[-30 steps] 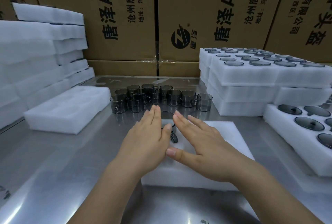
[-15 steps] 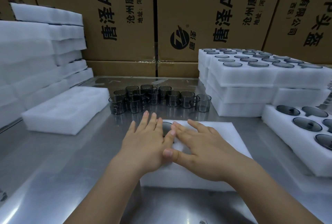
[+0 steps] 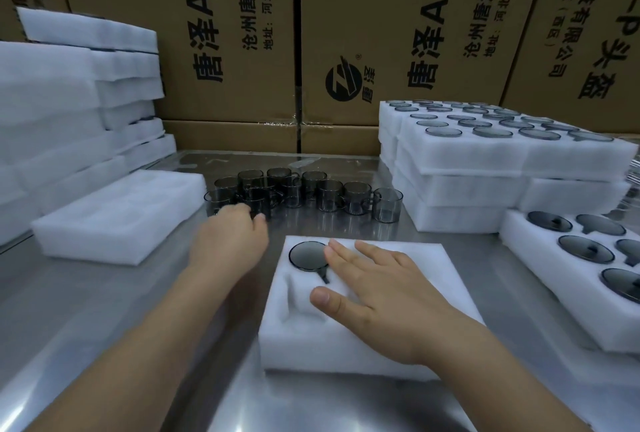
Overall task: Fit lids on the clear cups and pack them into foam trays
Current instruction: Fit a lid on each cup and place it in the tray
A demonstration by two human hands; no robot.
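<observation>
Obs.: one lidded cup (image 3: 307,255) now sits seated in the far-left pocket of the foam tray (image 3: 329,352) in front of the person, lid flush with the foam, handle lying in its slot. A moment ago both hands were pressing over that spot; they have since parted.

Right hand (image 3: 384,293): flat on the tray, fingers straight, the fingertips (image 3: 334,247) at the lid's edge. Nothing grasped; it seems to steady the tray.

Left hand (image 3: 230,241): moved off the tray to the group of bare cups (image 3: 329,194) at the back of the steel table (image 3: 104,327). Its fingers curl down at the nearest cups; I cannot tell whether one is yet gripped.

Reading: first pocket done, the other pockets in view unfilled. Next cup is being fetched; it needs a lid from the lid tray (image 3: 540,258) on the right. Packed trays (image 3: 485,161) are stacked behind that.
</observation>
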